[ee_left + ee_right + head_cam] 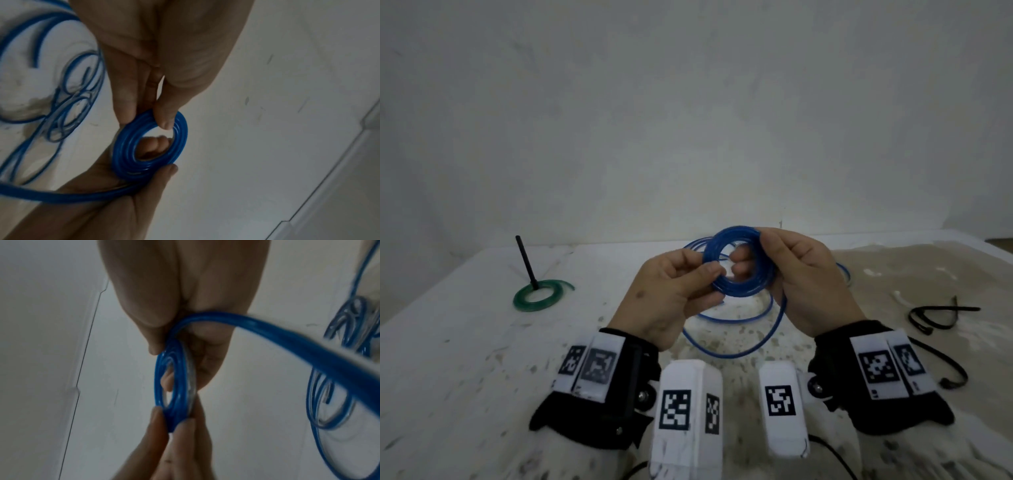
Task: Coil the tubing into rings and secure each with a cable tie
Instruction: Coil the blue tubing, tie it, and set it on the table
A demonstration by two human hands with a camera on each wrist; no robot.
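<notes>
Both hands hold a tight ring of blue tubing upright above the table. The left hand pinches the ring's left side between thumb and fingers, and the right hand clasps its right side, fingers curled through the middle. From the ring a loose run of the same tubing drops to the table and loops there behind and beneath the hands. Only the head view shows what lies to either side: a green coil with a black cable tie standing up from it at the left, and more black ties at the right. The wrist views show the ring's stacked turns; the right one is blurred, so the turn count seems unreadable.
</notes>
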